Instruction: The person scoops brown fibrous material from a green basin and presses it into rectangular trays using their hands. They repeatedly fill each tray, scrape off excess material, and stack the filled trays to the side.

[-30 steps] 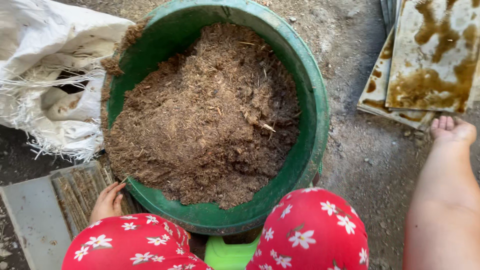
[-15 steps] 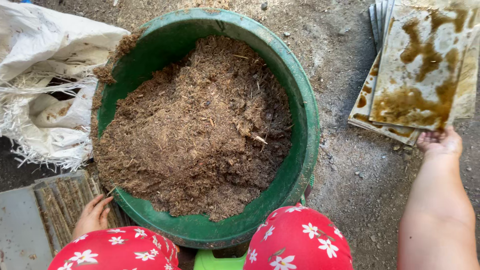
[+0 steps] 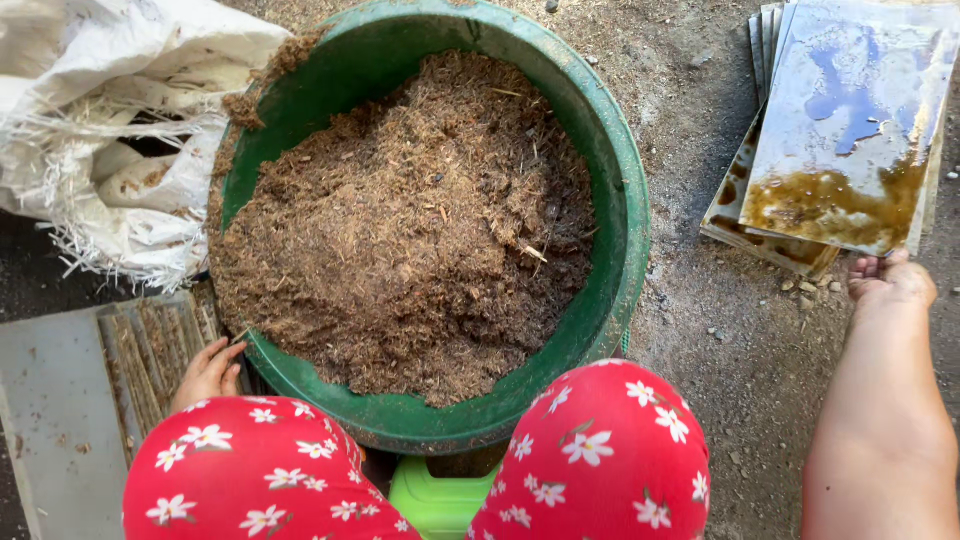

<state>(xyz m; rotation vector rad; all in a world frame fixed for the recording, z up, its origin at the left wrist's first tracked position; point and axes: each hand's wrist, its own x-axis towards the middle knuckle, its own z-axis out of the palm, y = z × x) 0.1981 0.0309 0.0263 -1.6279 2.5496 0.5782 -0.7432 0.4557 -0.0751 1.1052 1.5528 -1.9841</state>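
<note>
Nearest, the left hand (image 3: 207, 372) rests with loose, empty fingers against the green basin (image 3: 630, 200) rim. Farther right, the right hand (image 3: 888, 280) pinches the wet top tile (image 3: 850, 130) by its near edge; lifting it level should avoid spilling brown liquid onto the stack (image 3: 745, 215) beneath.

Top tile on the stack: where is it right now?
In the head view the top tile is at upper right, atop the tile stack, right of the green basin; the right hand grips its near edge.
</note>
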